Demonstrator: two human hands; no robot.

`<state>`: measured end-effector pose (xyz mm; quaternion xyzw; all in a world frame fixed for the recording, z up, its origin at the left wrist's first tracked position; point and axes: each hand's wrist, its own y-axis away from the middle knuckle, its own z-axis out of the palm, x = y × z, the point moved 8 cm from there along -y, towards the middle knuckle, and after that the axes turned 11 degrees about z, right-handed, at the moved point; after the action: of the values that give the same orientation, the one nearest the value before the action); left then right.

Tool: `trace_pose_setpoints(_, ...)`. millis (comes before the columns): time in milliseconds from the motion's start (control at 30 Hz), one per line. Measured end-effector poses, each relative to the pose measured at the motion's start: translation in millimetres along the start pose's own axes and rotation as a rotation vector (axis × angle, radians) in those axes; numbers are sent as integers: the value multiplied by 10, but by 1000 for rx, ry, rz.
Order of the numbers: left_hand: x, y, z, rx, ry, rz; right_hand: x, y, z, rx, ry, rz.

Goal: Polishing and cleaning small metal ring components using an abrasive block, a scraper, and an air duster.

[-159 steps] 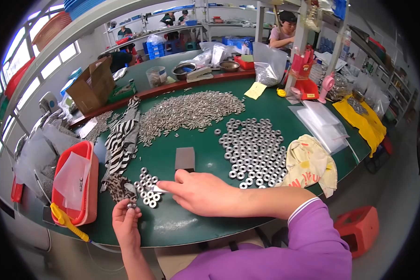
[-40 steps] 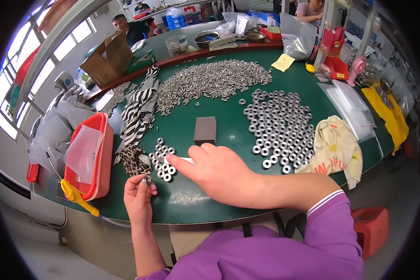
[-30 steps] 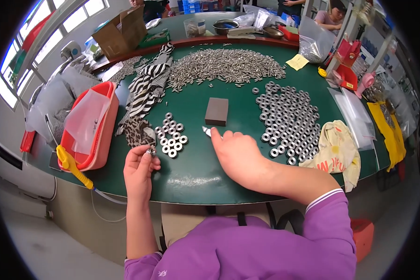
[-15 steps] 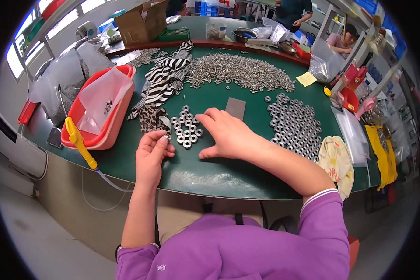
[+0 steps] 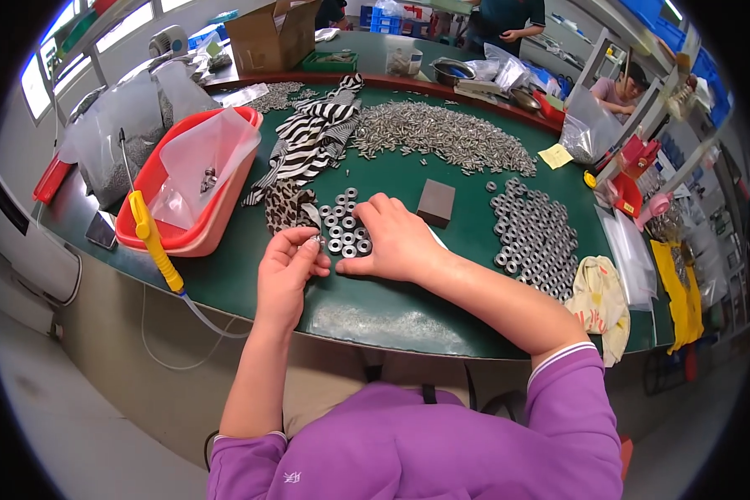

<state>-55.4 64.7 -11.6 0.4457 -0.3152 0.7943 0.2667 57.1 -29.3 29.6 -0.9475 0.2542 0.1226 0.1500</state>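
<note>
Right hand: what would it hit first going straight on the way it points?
The right hand would likely meet the small cluster of metal rings first; whether they touch is unclear.

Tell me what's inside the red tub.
Inside the red tub are translucent plastic and a few small shiny parts. I cannot tell whether the parts lie on, under or inside the plastic, which hides much of the bottom.

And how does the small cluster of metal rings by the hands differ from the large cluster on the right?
The small cluster has far fewer rings than the large cluster. The small cluster lies beside the leopard-print cloth, the large cluster beside the cream cloth. The right hand is at the small cluster, neither hand at the large cluster. Both are silvery rings on the green table.
</note>
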Motion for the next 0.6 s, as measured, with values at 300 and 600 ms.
trace_pose_setpoints(300, -12, 11, 0, 4, 25, -11, -107, -51, 48, 63, -33, -114)
trace_pose_setpoints(600, 0, 15, -16, 12, 25, 11, -105, -57, 83, 18, -8, -99)
